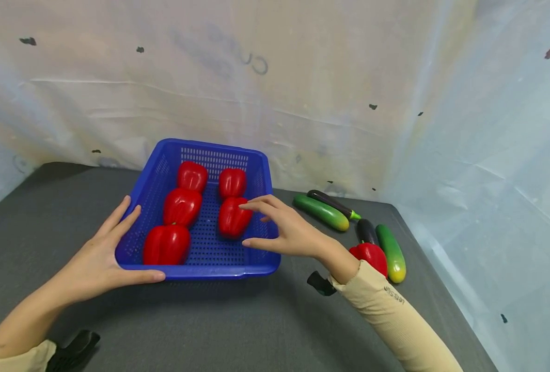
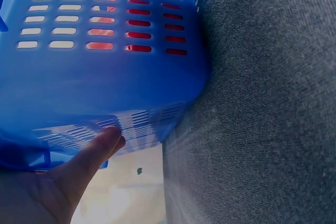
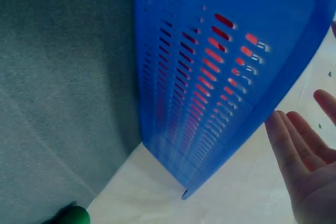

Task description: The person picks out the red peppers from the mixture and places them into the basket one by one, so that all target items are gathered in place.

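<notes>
A blue plastic basket with slotted walls holds several red bell peppers in two rows. At its near left corner, my left hand touches the outside, with the thumb along the front rim and straight fingers along the left wall. The left wrist view shows fingers against the slotted side. My right hand is over the basket's right rim, with thumb and fingers spread apart. Its fingertips overlap the nearer right-row pepper in the head view; whether they touch it I cannot tell.
To the right lie two green cucumbers, two dark eggplants and another red bell pepper, partly hidden by my right sleeve. A pale plastic sheet hangs behind the grey table.
</notes>
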Demonstrator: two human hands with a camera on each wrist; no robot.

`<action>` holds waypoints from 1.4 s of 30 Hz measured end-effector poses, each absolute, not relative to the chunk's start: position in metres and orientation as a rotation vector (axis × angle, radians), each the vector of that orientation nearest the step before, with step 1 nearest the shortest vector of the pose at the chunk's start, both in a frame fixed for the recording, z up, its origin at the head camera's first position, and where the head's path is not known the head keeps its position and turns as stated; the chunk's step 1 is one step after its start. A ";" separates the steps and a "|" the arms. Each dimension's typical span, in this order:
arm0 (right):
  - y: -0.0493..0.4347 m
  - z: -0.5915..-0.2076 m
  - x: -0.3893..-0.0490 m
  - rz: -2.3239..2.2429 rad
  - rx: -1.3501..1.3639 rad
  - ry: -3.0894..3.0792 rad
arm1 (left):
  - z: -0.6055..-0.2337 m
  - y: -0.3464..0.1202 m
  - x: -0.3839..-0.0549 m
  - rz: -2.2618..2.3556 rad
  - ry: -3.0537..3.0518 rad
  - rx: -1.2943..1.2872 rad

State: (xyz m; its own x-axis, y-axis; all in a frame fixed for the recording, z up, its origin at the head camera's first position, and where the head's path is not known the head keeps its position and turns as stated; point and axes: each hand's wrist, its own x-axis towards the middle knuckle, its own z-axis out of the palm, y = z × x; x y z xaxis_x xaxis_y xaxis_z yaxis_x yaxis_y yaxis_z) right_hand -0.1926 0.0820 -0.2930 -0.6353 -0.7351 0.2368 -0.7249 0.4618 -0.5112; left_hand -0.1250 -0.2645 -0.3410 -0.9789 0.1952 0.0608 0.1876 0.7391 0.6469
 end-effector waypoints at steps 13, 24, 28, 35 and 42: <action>0.107 -0.302 -0.189 -1.004 -1.308 2.698 | -0.342 -0.265 -0.125 1.085 2.916 0.328; 0.126 -0.309 -0.187 -0.989 -1.287 2.730 | -0.341 -0.263 -0.126 1.048 2.920 0.325; 0.133 -0.311 -0.185 -0.994 -1.244 2.738 | -0.341 -0.263 -0.125 1.053 2.917 0.324; 0.148 -0.318 -0.184 -1.017 -1.179 2.761 | -0.342 -0.264 -0.125 1.061 2.914 0.322; 0.164 -0.322 -0.182 -1.024 -1.132 2.809 | -0.342 -0.266 -0.126 1.068 2.914 0.325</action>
